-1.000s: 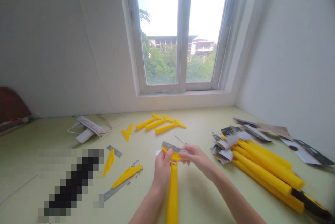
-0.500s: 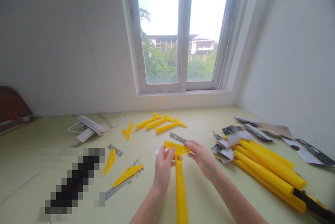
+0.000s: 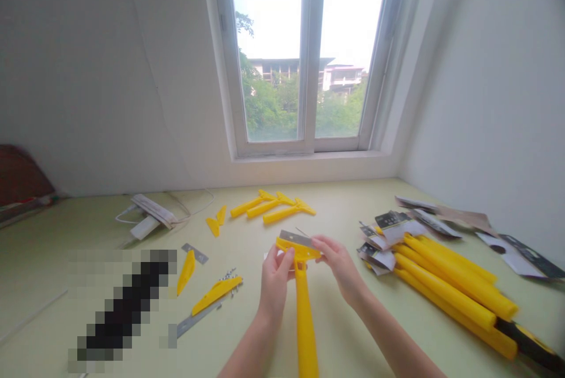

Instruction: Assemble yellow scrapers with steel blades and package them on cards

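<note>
Pinching a yellow scraper (image 3: 305, 307) by its head, our left hand (image 3: 276, 277) holds it above the near worktop (image 3: 342, 345), while the closed fingers of our right hand (image 3: 334, 257) grip one end of a grey blade (image 3: 291, 237) along the head's far edge. We judge the blade roughly lined up but not yet fastened, as screws (image 3: 229, 274) lie loose at left; three yellow handles (image 3: 285, 213) farther back, showing no blades we can make out, seem left to do.
</note>
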Demonstrator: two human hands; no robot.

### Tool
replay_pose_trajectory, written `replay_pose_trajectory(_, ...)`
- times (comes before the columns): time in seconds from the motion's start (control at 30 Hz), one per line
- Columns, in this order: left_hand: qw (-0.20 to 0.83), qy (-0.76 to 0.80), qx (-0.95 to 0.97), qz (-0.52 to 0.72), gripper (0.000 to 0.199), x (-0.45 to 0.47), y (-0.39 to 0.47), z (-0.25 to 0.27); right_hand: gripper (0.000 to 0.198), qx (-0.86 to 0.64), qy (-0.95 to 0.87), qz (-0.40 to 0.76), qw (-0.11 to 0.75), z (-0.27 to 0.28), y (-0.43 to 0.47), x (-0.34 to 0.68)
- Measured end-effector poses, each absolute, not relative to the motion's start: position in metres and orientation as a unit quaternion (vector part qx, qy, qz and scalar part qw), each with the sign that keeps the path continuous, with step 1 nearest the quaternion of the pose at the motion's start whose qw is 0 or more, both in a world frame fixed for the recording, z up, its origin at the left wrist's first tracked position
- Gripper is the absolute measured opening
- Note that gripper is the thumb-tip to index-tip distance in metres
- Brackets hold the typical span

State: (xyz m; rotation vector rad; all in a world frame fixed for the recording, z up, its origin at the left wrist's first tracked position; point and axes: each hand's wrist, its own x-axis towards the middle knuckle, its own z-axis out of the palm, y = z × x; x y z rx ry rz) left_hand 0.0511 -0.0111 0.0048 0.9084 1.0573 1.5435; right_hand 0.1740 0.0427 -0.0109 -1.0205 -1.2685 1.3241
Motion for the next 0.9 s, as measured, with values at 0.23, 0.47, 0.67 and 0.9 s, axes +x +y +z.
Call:
replay_pose_trajectory(0.23, 0.512, 0.44, 0.364, 0.642, 0.032, 0.052, -0.012, 0.008, 0.03, -0.399, -0.574, 0.535, 0.475, -0.011, 0.043, 0.175)
replay_pose_trajectory(0.47, 0.499, 0.437, 0.348, 0.663, 0.025, 0.05, -0.01, 0.007, 0.031, -0.401, -0.596, 0.514, 0.468, -0.01, 0.039, 0.175)
replay_pose_trajectory(0.67, 0.485, 0.433, 0.34, 0.679, 0.023, 0.046, -0.009, 0.002, 0.029, -0.387, -0.589, 0.534, 0.467, -0.002, 0.032, 0.172)
replay_pose_trajectory(0.9, 0.473, 0.412, 0.363, 0.689, 0.021, 0.039, -0.007, -0.004, 0.031, -0.362, -0.583, 0.6, 0.412, 0.002, 0.028, 0.171)
